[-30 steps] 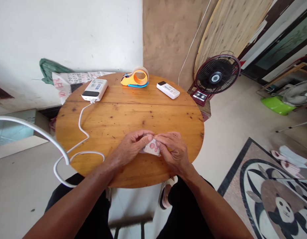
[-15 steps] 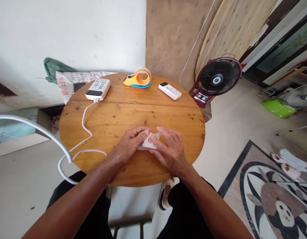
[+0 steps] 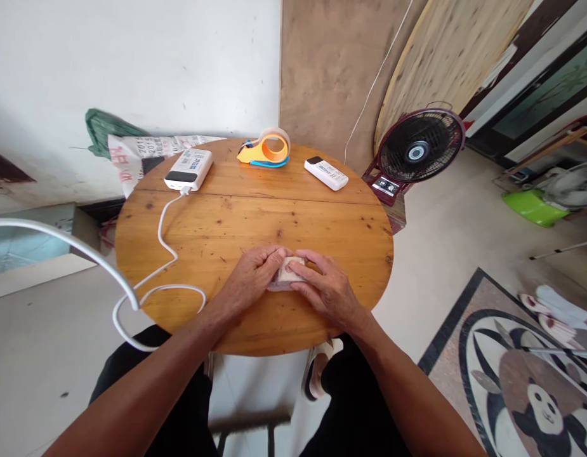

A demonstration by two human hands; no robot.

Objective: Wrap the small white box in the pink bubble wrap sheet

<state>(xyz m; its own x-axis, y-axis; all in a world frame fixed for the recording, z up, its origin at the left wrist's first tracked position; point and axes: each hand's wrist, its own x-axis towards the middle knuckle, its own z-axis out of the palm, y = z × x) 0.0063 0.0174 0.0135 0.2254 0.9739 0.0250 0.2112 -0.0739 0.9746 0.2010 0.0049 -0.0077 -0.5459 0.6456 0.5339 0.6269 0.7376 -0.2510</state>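
A small whitish block-shaped pack (image 3: pixel 284 277) lies low over the near middle of the round wooden table (image 3: pixel 217 225); its exact kind is hard to make out. My left hand (image 3: pixel 254 271) is closed on its left end, thumb along the upper edge. With fingers bent round the right end, my right hand (image 3: pixel 329 289) also grips the pack, one finger pressing on its top face. Both hands cover much of its ends.
At the back left stands a white power bank (image 3: pixel 189 170) with a white cable (image 3: pixel 164 238) plugged in. An orange tape dispenser (image 3: pixel 264 151) sits at the back middle, a second white power bank (image 3: pixel 326 173) to its right. Beyond the table's right edge is a dark red fan (image 3: pixel 414 149).
The pack's top now looks flatter and plainer; the pink print seen before is mostly hidden. My right fingers have drawn in closer round it. My left hand has barely moved.
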